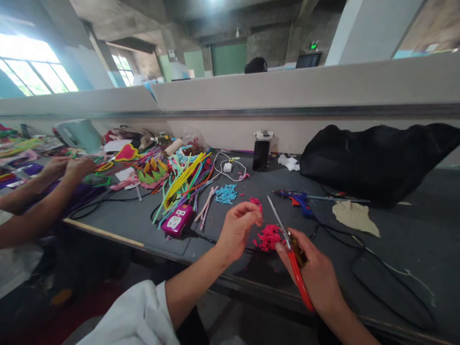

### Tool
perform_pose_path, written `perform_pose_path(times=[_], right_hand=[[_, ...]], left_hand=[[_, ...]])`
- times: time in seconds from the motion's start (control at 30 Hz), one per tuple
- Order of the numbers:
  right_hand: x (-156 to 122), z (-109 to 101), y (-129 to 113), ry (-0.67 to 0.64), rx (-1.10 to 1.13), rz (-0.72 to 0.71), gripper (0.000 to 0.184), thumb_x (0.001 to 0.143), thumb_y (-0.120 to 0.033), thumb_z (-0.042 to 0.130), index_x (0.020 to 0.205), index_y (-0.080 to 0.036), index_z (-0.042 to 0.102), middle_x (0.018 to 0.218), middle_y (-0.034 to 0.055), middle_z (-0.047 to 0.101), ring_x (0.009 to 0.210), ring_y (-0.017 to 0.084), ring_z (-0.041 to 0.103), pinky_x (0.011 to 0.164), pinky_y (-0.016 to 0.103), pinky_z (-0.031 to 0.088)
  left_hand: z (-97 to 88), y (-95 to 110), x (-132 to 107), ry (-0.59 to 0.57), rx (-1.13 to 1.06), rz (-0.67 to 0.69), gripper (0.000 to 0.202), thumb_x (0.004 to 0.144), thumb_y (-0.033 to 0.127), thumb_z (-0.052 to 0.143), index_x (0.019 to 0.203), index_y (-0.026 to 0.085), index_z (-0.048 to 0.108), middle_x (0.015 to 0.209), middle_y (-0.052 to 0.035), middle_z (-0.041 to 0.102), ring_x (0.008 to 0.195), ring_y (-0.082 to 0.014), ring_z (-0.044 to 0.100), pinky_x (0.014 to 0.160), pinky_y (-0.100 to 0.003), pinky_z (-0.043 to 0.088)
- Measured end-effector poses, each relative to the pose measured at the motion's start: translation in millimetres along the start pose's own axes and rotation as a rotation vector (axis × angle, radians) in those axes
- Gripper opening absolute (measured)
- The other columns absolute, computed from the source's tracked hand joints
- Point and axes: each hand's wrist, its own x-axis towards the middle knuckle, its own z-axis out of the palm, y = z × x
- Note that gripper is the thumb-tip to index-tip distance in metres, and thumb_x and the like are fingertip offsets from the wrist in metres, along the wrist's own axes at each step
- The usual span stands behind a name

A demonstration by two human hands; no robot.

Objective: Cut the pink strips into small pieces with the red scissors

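My right hand (318, 273) is wrapped round a pair of scissors (300, 279) with a red handle, their blades angled up and left. My left hand (235, 231) is raised to the left of the blades, thumb and fingers pinched together; what lies between them, if anything, is too small to make out. Between my hands, on the dark table, lies a heap of short pinkish-red pieces (269, 238), and more pink pieces (256, 203) show just behind my left fingertips. A pile of short blue pieces (225, 194) sits farther back to the left.
A blue glue gun (304, 205) with its black cord lies behind the scissors. Long coloured pipe cleaners (183, 179) and a purple box (177, 221) are on the left. A phone (260, 155) and a black bag (359, 160) stand behind. A co-worker's hands (74, 166) work at far left.
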Motion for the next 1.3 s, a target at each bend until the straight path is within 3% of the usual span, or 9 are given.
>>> perform_pose_path(times=[0.2, 0.4, 1.3], right_hand=[[-7, 6, 2, -0.048, -0.066, -0.05, 0.037, 0.088, -0.045, 0.052, 0.117, -0.024, 0.058, 0.096, 0.0025, 0.071, 0.078, 0.016, 0.069, 0.066, 0.025, 0.054], [-8, 8, 5, -0.042, -0.088, -0.079, 0.033, 0.088, -0.042, 0.052, 0.116, -0.025, 0.058, 0.101, 0.0018, 0.071, 0.084, 0.017, 0.069, 0.075, 0.027, 0.054], [-12, 10, 2, -0.063, -0.009, -0.091, 0.032, 0.09, -0.043, 0.05, 0.109, -0.02, 0.063, 0.076, -0.0014, 0.072, 0.059, 0.013, 0.066, 0.057, 0.021, 0.049]], left_hand=[[1.5, -1, 0, 0.036, -0.119, 0.018, 0.008, 0.068, 0.019, 0.072, 0.069, 0.015, 0.065, 0.07, 0.0003, 0.062, 0.069, -0.0109, 0.056, 0.074, -0.025, 0.042], [3.1, -1, -3, 0.041, -0.143, -0.001, 0.008, 0.068, 0.018, 0.072, 0.07, 0.016, 0.065, 0.067, 0.0017, 0.061, 0.067, -0.0096, 0.054, 0.071, -0.023, 0.042], [4.3, -3, -3, 0.033, -0.202, -0.036, 0.006, 0.068, 0.015, 0.072, 0.072, 0.014, 0.068, 0.069, 0.0002, 0.064, 0.066, -0.009, 0.058, 0.07, -0.021, 0.046]])
